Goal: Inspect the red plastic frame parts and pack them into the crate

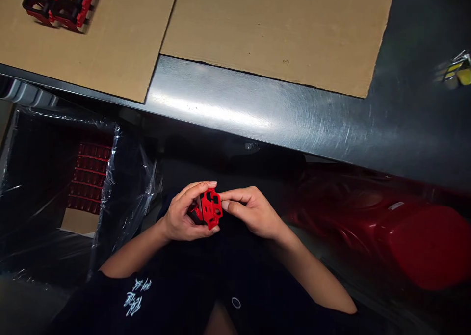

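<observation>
A red and black plastic part with several cut-outs is held in front of my body, below the table's edge. My left hand wraps around it from the left, thumb along the lower side and fingers over the top. At the part's right edge, my right hand has its thumb and index finger pinched together, their tips touching or very close to the red face. Whatever lies between those fingertips, if anything, is too small to make out. The black side of the part is partly hidden by my left palm.
A metal table crosses ahead, with cardboard sheets on it. Red and black parts stand at the upper left, a yellow-and-metal object far right. A plastic-lined bin holds rows of red parts. Right stands a red stool-like object.
</observation>
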Action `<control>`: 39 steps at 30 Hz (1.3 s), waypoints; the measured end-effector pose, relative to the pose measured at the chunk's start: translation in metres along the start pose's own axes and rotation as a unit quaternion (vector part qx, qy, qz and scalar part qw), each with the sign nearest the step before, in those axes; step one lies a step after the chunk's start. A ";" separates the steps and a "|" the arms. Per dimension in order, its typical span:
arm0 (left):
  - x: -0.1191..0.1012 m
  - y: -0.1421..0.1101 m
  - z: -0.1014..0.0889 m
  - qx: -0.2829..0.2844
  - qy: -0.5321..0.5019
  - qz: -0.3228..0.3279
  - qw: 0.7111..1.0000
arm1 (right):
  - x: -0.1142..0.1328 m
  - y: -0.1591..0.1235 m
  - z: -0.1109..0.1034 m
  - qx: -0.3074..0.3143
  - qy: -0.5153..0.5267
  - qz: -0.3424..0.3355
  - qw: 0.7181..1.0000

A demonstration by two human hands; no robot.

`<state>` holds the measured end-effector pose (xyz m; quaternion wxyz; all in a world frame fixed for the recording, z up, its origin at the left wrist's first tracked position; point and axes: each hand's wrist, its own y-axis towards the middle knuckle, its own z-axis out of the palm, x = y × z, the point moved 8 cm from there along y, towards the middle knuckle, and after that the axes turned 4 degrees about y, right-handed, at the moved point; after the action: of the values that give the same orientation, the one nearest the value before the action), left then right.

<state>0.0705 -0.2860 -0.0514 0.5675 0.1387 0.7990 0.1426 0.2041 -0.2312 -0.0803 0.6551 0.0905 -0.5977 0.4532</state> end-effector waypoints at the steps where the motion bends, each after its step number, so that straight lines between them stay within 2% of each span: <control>1: 0.000 0.000 0.000 0.002 -0.003 -0.004 1.000 | -0.001 0.000 0.001 0.006 0.001 0.003 1.000; 9: 0.000 0.001 0.000 0.000 0.023 -0.003 1.000 | -0.002 -0.002 0.006 0.028 0.017 0.018 0.999; 14: -0.006 0.001 0.004 0.016 0.080 0.037 0.996 | 0.000 -0.005 0.002 -0.024 -0.085 0.012 0.996; 17: -0.003 0.000 0.003 0.011 0.055 0.028 0.998 | 0.003 -0.006 0.002 -0.011 -0.112 -0.017 0.993; 20: 0.004 -0.002 0.001 0.001 -0.015 -0.017 1.000 | 0.001 -0.006 0.001 0.007 -0.039 -0.033 0.999; 25: 0.011 -0.006 0.005 0.008 -0.090 -0.077 0.993 | -0.009 -0.002 0.007 0.038 0.053 -0.005 0.998; 30: 0.014 -0.007 0.007 0.013 -0.104 -0.100 0.989 | -0.012 0.001 0.014 0.053 0.095 0.000 0.994; 39: 0.019 -0.009 0.005 0.006 -0.117 -0.135 0.984 | -0.031 0.001 0.021 0.060 0.196 0.053 0.977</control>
<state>0.0690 -0.2867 -0.0728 0.6704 0.0487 0.7392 0.0430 0.1928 -0.2599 -0.1019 0.7281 0.0074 -0.4333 0.5312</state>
